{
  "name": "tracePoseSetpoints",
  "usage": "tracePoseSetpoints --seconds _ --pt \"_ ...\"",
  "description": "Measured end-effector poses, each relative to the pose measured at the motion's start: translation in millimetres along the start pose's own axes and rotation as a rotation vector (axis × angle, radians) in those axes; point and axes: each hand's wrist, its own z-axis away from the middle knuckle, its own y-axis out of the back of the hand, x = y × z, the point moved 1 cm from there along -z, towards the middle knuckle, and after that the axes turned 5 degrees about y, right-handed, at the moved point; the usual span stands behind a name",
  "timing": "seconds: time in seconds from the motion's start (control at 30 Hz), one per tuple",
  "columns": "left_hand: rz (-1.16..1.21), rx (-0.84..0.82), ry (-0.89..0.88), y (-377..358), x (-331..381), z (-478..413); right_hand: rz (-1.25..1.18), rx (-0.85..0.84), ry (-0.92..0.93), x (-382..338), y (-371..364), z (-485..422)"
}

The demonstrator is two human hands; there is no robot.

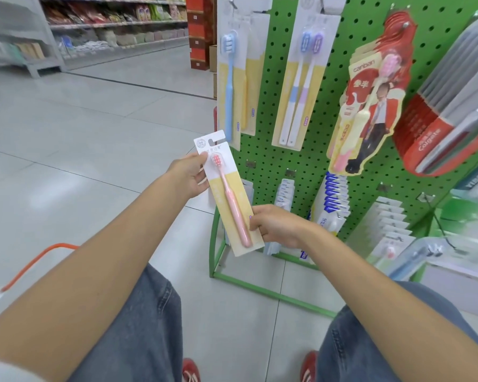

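Fingers (202, 161) of the left hand (188, 176) pinch the pack's (226, 194) top, the right hand (273, 224) its lower edge, by the rack's (262, 150) left edge; keep it flat and steer its slot onto what may be a bare hook (250, 163)

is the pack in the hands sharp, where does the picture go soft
In the head view the pink toothbrush pack, held by the left hand and right hand, is sharp and evenly lit, no glare; the Colgate packs at the right edge look smeared and stretched; the far shelves are soft.
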Motion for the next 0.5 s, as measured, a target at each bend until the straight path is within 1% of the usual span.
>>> tracePoseSetpoints --seconds 0.07,0.1,0.27,0.37,0.43,0.5 --pt "0.007 0.013 -0.001 1.8 1.4 0.4 0.087 -0.07 0.005 6.3 -0.3 3.3" --pt "0.004 0.019 0.001 2.7 2.4 1.5 0.111 -0.079 0.013 8.7 -0.7 5.0" --pt "-0.053 0.064 -0.02 9.1 9.6 1.0 0.199 -0.023 0.129 13.8 -5.6 7.4" --pt "-0.221 0.034 -0.073 7.8 13.0 3.5 0.304 0.033 0.22 15.5 -9.5 6.8" --pt "-0.362 -0.01 -0.082 4.7 11.8 2.5 0.453 0.064 0.291 14.7 -11.4 7.8" --pt "-0.499 -0.06 -0.071 1.5 8.4 8.0 0.626 0.045 0.313 14.5 -13.7 9.6"
